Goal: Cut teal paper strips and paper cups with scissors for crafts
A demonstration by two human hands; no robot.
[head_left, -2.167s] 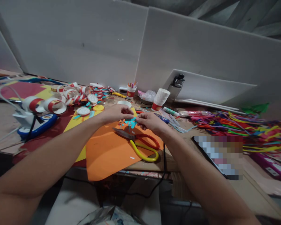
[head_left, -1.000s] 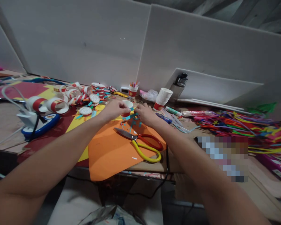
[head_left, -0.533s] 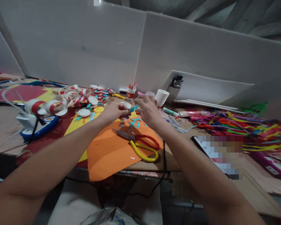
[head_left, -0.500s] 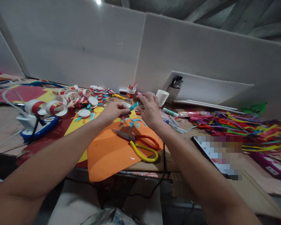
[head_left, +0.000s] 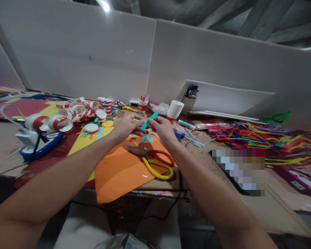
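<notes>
A short teal paper strip [head_left: 149, 120] is stretched between my two hands, slanting up to the right. My left hand [head_left: 128, 127] pinches its lower end. The fingers of my right hand [head_left: 163, 129] are closed on it near the upper end. Below the hands, scissors [head_left: 155, 159] with one red and one yellow handle lie on an orange sheet [head_left: 116, 178]. Small teal paper scraps [head_left: 146, 137] are scattered on the sheet just beneath my fingers.
To the left are red-and-white paper rings [head_left: 59, 121], round white discs [head_left: 91, 128] and a blue-edged power strip [head_left: 43, 145]. Stacked paper cups [head_left: 175, 110] and a bottle [head_left: 190, 100] stand behind. Colourful pipe cleaners [head_left: 269, 141] and a phone-like device [head_left: 237, 173] lie right.
My right hand has come down and left from over the cups and now grips the teal strip with my left hand. More of the strip shows. The view has shifted slightly.
</notes>
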